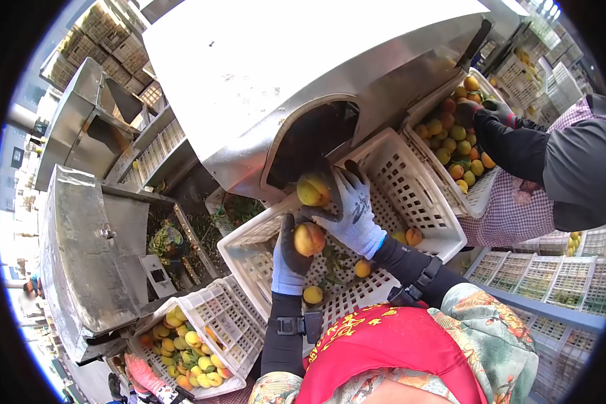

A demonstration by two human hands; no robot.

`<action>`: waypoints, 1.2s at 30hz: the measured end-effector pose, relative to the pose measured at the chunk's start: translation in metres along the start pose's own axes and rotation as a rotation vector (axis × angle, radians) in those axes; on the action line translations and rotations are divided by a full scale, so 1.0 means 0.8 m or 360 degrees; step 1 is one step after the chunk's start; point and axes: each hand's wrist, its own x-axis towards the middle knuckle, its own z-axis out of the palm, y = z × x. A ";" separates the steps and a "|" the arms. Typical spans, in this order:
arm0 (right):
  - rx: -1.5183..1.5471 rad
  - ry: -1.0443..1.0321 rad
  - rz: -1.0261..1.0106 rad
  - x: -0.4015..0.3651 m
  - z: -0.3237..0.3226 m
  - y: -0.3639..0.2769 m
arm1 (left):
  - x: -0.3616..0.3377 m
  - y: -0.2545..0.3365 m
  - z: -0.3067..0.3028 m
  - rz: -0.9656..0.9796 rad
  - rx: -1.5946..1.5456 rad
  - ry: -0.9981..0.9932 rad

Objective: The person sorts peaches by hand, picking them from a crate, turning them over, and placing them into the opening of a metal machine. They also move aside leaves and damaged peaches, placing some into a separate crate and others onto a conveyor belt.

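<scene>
My left hand (288,259), in a light glove with a dark coated palm, is closed around a yellow-orange peach (309,240). Just above it, my right hand (351,210), gloved alike, grips a yellow peach (314,190) near the dark opening of a metal machine (303,114). Both hands are over a white slotted crate (421,195). Inside this crate lie a few loose peaches, among them one yellow peach (312,294) and one orange peach (414,236), with some green leaves (334,264).
At lower left stands a tilted white crate (225,316) of peaches, with another person's pink glove (143,372) beside it. On the right, a co-worker's dark-gloved hand (497,112) reaches over a full crate (481,195). Metal machinery (81,249) stands left; stacked crates (565,279) are at right.
</scene>
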 end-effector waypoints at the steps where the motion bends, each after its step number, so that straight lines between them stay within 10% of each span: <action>1: -0.0064 0.0062 -0.0007 0.006 0.002 0.000 | 0.004 0.020 0.006 -0.0347 -0.0795 0.0073; 2: -0.0127 0.0120 -0.0015 0.012 0.004 0.001 | 0.008 0.030 0.010 -0.0702 -0.1590 0.0142; 8: -0.0150 0.0183 -0.0105 0.090 0.064 0.022 | 0.001 0.026 0.009 -0.0777 -0.2190 0.0225; 13: -0.0020 0.0273 0.0038 0.082 0.026 0.011 | 0.004 0.033 0.029 -0.0184 -0.1251 0.0251; 17: 0.0045 -0.0376 -0.0136 0.001 -0.014 -0.033 | -0.003 0.053 0.035 0.0134 -0.0189 0.0243; 22: 0.0104 -0.0189 -0.0163 -0.021 0.003 -0.023 | 0.006 0.077 0.057 0.0285 -0.0109 0.0274; 24: 0.0079 -0.0138 -0.0158 -0.012 -0.001 -0.021 | 0.015 0.077 0.047 -0.0364 -0.1704 0.0007; 27: 0.0006 0.0105 -0.0064 0.008 -0.003 -0.007 | 0.012 -0.008 0.018 -0.0781 -0.0793 0.1038; 36: -0.0061 0.0137 -0.0196 0.112 0.054 0.043 | -0.015 -0.248 -0.084 -0.0876 -0.0563 0.1529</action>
